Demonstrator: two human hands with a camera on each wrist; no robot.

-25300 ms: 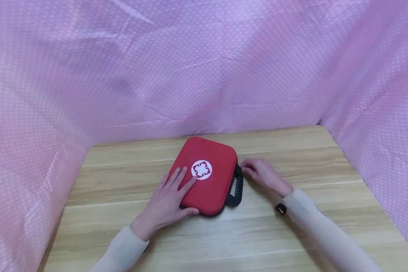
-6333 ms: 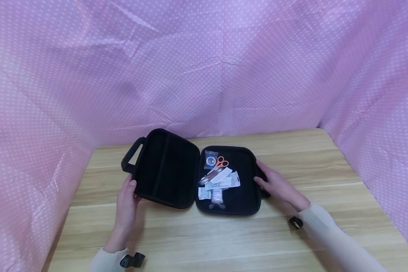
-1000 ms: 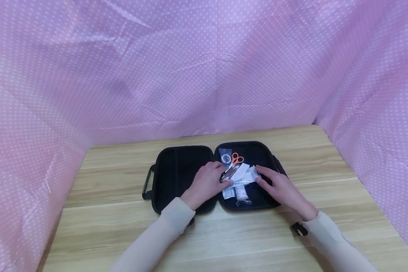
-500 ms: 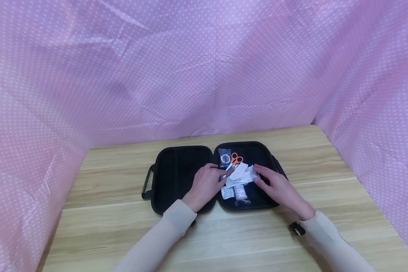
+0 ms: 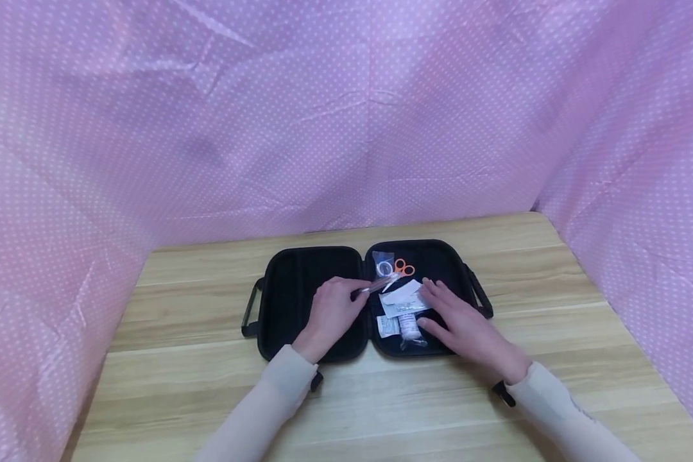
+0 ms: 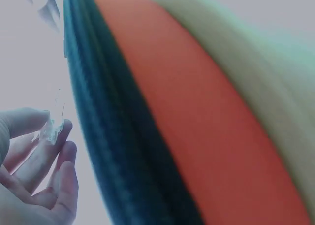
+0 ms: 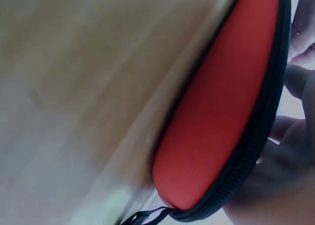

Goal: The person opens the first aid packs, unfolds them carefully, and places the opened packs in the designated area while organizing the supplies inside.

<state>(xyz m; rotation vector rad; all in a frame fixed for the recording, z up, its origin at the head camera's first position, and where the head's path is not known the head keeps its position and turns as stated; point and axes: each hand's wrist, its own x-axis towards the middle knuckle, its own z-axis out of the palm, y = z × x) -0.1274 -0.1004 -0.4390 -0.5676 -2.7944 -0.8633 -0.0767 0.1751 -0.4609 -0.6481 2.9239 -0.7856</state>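
In the head view an unzipped first-aid case (image 5: 317, 253) lies spread flat, its black lining facing up. Over its middle my left hand (image 5: 332, 311) pinches one end of a clear packet of brownish cotton swabs (image 5: 379, 283); the left wrist view shows clear plastic (image 6: 51, 132) between thumb and fingers. My right hand (image 5: 468, 327) reaches into the right half, fingers fairly straight, at the edge of the white paper packets (image 5: 403, 301). Beside them lie a wrapped bandage roll (image 5: 409, 326) and a small packet (image 5: 388, 326). Orange-handled scissors (image 5: 403, 268) and a bagged tape roll (image 5: 384, 266) lie farther back.
The case rests on a wooden table (image 5: 381, 410). Its handles stick out, one at the left (image 5: 251, 311) and one at the right (image 5: 480, 295). Pink dotted cloth (image 5: 346, 128) hangs behind and at both sides. Both wrist views show the red outer shell (image 7: 216, 112).
Earlier the case was closed, then opened. Over the last second my left hand has drawn the swab packet leftward off the pile, and my right hand's fingers have shifted slightly left over the packets.
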